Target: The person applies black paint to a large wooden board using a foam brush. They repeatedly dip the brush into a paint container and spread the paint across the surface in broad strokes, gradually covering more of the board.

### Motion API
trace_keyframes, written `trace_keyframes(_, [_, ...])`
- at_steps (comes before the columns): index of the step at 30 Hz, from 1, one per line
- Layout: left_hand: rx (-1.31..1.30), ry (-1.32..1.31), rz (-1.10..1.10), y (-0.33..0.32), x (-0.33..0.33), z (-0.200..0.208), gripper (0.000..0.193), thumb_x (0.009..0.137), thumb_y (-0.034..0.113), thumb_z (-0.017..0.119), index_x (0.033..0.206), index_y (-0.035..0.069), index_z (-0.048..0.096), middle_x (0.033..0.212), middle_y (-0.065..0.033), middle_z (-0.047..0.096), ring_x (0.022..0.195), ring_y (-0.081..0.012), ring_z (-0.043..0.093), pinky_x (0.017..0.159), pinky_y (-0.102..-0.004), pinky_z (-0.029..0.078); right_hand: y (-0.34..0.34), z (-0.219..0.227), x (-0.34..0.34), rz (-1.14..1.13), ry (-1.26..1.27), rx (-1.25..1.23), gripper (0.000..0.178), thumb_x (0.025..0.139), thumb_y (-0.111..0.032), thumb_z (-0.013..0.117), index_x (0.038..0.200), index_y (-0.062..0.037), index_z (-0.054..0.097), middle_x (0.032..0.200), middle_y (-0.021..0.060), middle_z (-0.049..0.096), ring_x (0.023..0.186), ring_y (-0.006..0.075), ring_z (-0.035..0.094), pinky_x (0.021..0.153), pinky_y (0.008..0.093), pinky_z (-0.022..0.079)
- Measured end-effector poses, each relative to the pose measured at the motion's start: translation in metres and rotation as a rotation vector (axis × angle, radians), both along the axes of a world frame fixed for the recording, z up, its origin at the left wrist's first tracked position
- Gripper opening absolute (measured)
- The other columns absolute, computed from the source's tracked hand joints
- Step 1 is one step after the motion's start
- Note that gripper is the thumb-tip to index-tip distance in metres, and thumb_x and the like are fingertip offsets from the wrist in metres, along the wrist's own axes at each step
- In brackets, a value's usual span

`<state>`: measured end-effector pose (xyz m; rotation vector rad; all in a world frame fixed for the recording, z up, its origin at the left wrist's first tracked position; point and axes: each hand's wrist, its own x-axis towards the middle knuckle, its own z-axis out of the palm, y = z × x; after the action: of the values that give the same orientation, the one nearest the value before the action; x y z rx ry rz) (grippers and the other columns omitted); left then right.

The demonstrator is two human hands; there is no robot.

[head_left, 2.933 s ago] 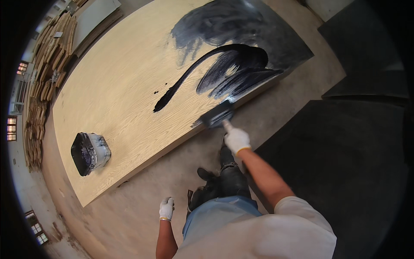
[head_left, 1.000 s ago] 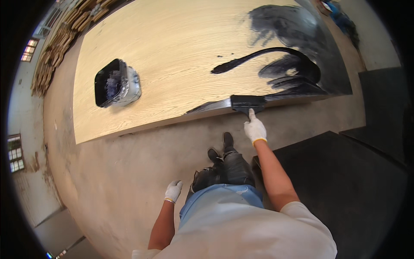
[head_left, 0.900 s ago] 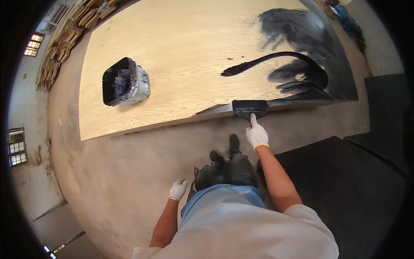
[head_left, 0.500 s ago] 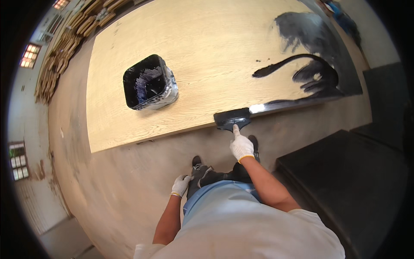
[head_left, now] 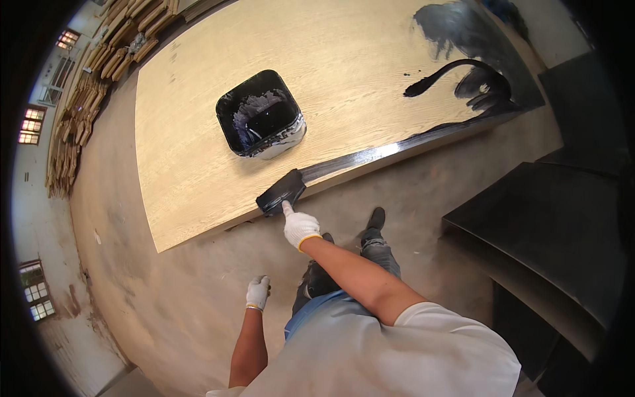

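Observation:
A pale wood-grain panel [head_left: 192,178] lies in front of me. In a white knit glove, my right hand [head_left: 301,228] grips a wide scraper [head_left: 282,193] coated in black, its forefinger stretched along the tool. The scraper rests on the panel's near edge. From it a shiny black strip [head_left: 370,155] runs right along that edge. On the panel stands a square bucket [head_left: 289,140], its inside smeared black. Off the panel, near my leg, my gloved left hand [head_left: 258,292] hangs with curled fingers and holds nothing visible.
Black smears [head_left: 456,26] and a thick curved black streak [head_left: 486,66] cover the panel's right part. Dark flat boards [head_left: 549,225] are stacked at my right. Stacked wooden pieces [head_left: 83,109] line the far left, beside a wall with windows [head_left: 36,291].
My right hand has drawn the scraper left along the near edge, lengthening the black strip. My body has shifted left and my feet have stepped. My left hand hangs farther from my leg.

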<state>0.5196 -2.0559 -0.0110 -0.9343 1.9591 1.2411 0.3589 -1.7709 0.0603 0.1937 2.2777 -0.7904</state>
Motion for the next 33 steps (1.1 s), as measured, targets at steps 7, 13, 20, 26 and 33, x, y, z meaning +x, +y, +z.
trace_keyframes(7, [0.022,-0.089,-0.110,0.000,0.022,-0.004,0.044,0.099,0.026,0.063,0.130,-0.004,0.062,0.103,-0.0099,0.067,0.080,-0.0176,0.066,0.059,-0.0296,0.052,0.150,0.003,0.038,-0.205,0.000,0.244,0.067,0.100,-0.024,0.045,0.163,-0.0169,0.026,0.114,0.0251,0.072,0.103,0.0404,0.071,0.091,0.0503,0.054])
trace_keyframes(13, [0.033,-0.127,-0.131,-0.007,0.025,-0.013,0.044,0.099,0.027,0.063,0.130,-0.004,0.063,0.103,-0.0096,0.067,0.080,-0.0176,0.066,0.059,-0.0287,0.052,0.158,-0.009,0.049,-0.217,0.079,0.254,0.068,0.096,-0.021,0.051,0.161,-0.0200,0.033,0.109,0.0256,0.073,0.101,0.0395,0.072,0.089,0.0501,0.055])
trace_keyframes(20, [0.010,-0.017,-0.202,0.000,-0.004,-0.007,0.048,0.098,0.031,0.063,0.130,-0.004,0.065,0.089,-0.0065,0.066,0.070,-0.0134,0.061,0.059,-0.0279,0.051,0.009,-0.005,0.038,-0.045,-0.009,0.029,0.074,0.093,-0.014,0.048,0.164,-0.0224,0.027,0.115,0.0257,0.071,0.106,0.0386,0.070,0.094,0.0475,0.054])
trace_keyframes(26, [0.065,-0.011,-0.132,-0.002,-0.004,-0.003,0.049,0.098,0.028,0.063,0.133,-0.007,0.060,0.098,-0.0093,0.066,0.079,-0.0151,0.063,0.062,-0.0280,0.052,0.136,0.008,0.045,-0.149,0.042,0.185,0.066,0.096,-0.024,0.049,0.161,-0.0266,0.035,0.119,0.0247,0.070,0.108,0.0411,0.069,0.096,0.0497,0.052])
trace_keyframes(33, [0.063,-0.078,-0.023,-0.029,0.065,-0.029,0.046,0.097,0.029,0.064,0.128,-0.005,0.064,0.091,-0.0066,0.066,0.071,-0.0134,0.060,0.059,-0.0276,0.050,0.130,0.030,0.029,-0.167,0.048,0.258,0.071,0.092,-0.024,0.054,0.160,-0.0261,0.036,0.121,0.0219,0.070,0.112,0.0398,0.067,0.099,0.0501,0.051])
